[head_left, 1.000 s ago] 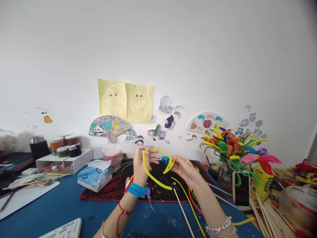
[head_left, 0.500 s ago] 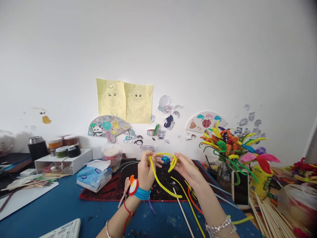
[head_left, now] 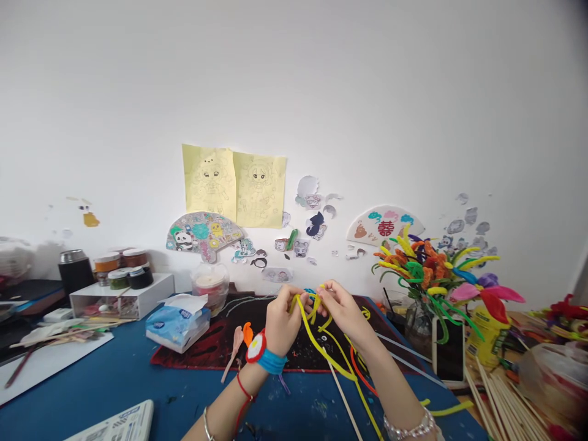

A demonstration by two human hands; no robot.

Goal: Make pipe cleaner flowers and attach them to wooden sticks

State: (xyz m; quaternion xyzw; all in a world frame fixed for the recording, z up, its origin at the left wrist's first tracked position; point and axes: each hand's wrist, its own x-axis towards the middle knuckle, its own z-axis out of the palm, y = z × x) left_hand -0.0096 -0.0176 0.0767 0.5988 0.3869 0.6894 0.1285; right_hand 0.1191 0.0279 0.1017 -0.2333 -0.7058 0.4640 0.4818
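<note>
Curved, fuzzy yellow pipe cleaner [head_left: 316, 344] above the blue table [head_left: 68, 373]
Left hand [head_left: 279, 320] and right hand [head_left: 344, 312] pinch it between fingers.

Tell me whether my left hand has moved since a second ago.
Yes, rightward: your left hand is now farther to the right of the tissue pack than it was then.

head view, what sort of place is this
Probably a craft corner: left hand and right hand holding a bent yellow fuzzy stem, fuzzy-looking flowers at the right, and line drawings on the wall.
</note>
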